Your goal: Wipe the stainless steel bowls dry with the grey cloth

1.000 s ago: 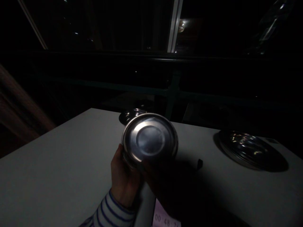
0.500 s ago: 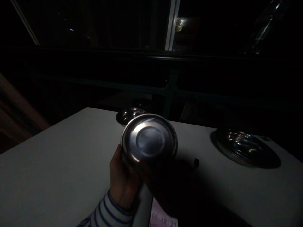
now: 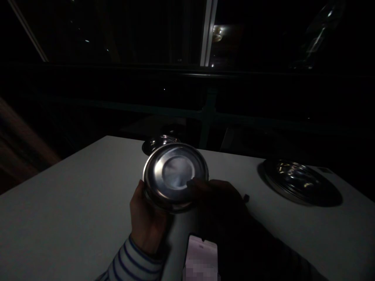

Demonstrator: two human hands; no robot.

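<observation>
A shallow round steel bowl [image 3: 172, 168] is held up in front of me, tilted so that its shiny face with a flat central ring shows. My left hand [image 3: 148, 222], under a striped cuff, grips its lower left edge. From the right, my right hand [image 3: 224, 199] reaches over the bowl's right edge, fingertips on its face near the ring. Deep shadow covers most of this hand, and the fingers behind the bowl are hidden.
All this is above a white table [image 3: 73, 203]. Another steel bowl [image 3: 155, 143] stands behind the held one. Several stacked steel dishes [image 3: 301, 181] lie at the right. A small dark object [image 3: 246, 198] is nearer. Below my hands is a lit phone [image 3: 202, 249].
My right fingertips have moved from the bowl's lower edge up and right onto its face. The bowl has shifted slightly left in view, still in my left hand. The phone's screen picture differs.
</observation>
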